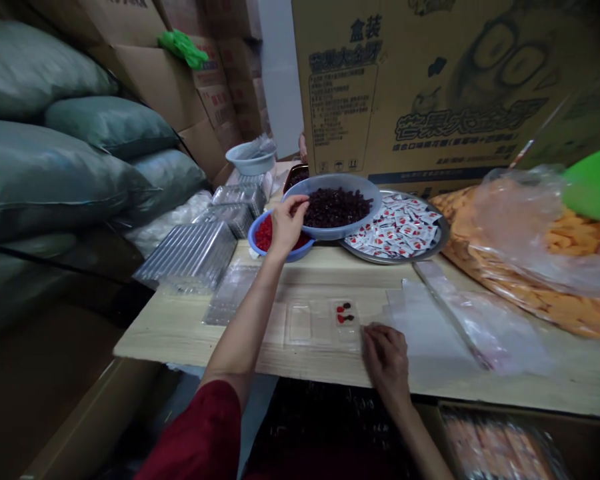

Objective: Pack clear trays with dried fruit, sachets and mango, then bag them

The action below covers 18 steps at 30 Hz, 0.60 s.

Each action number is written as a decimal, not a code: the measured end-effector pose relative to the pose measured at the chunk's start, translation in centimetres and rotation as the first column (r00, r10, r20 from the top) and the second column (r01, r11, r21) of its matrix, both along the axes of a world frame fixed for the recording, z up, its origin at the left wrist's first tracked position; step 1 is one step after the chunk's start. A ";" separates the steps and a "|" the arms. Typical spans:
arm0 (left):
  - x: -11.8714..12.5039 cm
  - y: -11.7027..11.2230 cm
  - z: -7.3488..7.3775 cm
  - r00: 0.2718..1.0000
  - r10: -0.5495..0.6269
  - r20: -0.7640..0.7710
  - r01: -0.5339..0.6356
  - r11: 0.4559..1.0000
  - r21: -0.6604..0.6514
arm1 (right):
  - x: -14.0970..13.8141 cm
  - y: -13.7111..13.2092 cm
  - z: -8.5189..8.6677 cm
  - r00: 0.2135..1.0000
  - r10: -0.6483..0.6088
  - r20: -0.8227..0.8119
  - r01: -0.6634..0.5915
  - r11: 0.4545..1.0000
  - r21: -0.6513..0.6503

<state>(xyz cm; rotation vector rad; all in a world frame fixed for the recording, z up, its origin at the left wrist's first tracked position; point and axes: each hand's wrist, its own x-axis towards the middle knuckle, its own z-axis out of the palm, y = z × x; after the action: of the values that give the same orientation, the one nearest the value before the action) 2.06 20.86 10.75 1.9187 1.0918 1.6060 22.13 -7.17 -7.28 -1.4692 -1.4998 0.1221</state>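
Note:
My left hand (287,225) reaches over a blue bowl of red pieces (264,235), at the rim of a larger pale bowl (325,233) holding dark purple-brown pieces (337,207). Its thumb and fingers are pinched together; what is between them, if anything, is too small to make out. On the table in front of me lies a clear plastic tray (323,327) with compartments. Two red and two dark pieces (345,313) sit in its right compartment. My right hand (387,357) is closed at the tray's right edge, its fingertips against it.
Stacked clear trays (190,253) stand at the left. A metal pan of white-and-red sachets (400,227) is beside the bowls. Right of it lies a large bag of orange pieces (520,267), with plastic sleeves (460,320) nearby. A big cardboard box (430,87) rises behind.

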 end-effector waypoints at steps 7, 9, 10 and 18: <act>-5.8 0.1 -1.1 0.922 0.296 -0.249 -0.312 0.950 -0.026 | -0.3 -0.4 0.2 0.999 -0.037 -0.014 0.038 0.998 0.058; -7.3 0.6 -2.7 0.835 0.270 -0.480 -0.387 0.908 -0.163 | -0.3 -0.3 0.1 0.999 -0.034 -0.011 0.035 0.997 0.063; -7.7 0.9 -3.7 0.783 0.210 -0.586 -0.405 0.887 -0.223 | -0.3 -0.3 0.1 0.999 -0.032 -0.009 0.032 0.997 0.064; -7.3 4.0 -7.8 0.703 0.001 -0.712 -0.297 0.909 -0.292 | -0.4 -0.2 0.1 1.000 -0.022 -0.009 0.022 0.998 0.051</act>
<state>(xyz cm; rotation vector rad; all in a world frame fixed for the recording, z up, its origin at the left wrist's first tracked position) -5.20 24.83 2.94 2.2286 1.7491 0.5829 21.78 -7.34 -7.18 -1.4425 -1.4689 0.0762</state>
